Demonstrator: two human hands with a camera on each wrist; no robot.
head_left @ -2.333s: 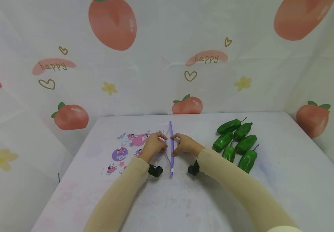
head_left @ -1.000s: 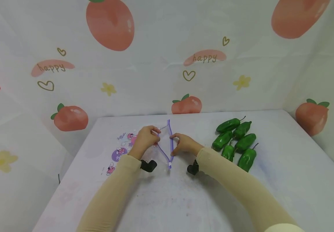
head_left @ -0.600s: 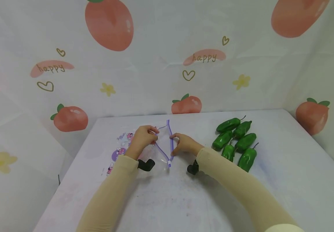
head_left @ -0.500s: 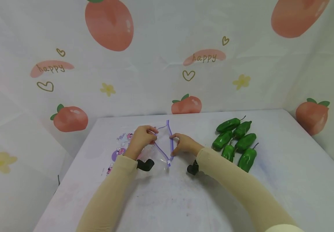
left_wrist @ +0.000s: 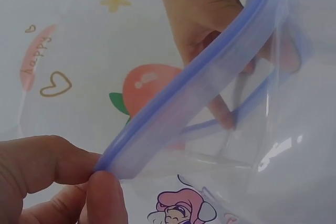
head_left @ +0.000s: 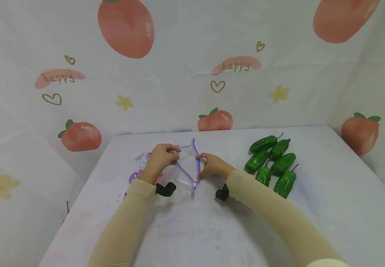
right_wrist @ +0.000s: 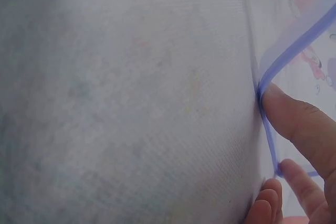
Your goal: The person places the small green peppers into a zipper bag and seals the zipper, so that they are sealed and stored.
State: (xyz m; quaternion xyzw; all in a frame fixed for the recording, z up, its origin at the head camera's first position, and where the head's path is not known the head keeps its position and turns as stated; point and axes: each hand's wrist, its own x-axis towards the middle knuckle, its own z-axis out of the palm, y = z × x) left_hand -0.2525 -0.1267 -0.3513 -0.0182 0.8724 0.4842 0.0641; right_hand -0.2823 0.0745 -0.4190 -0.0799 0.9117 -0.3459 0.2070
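A clear zip bag with a purple zip strip and cartoon prints lies on the white table. My left hand pinches the left lip of the zip strip between thumb and finger and holds it away from the other lip. My right hand pinches the right lip against the table. The bag's mouth gapes between the two hands. A heap of several green peppers lies to the right of my right hand.
Peach-print cloth walls stand behind and on both sides of the table. Black wrist camera mounts sit under both wrists. Bare tabletop stretches between the bag and the near edge.
My left hand has drawn its lip of the zip leftward, and the bag's mouth has widened from a closed line to a gap. My right hand has stayed put.
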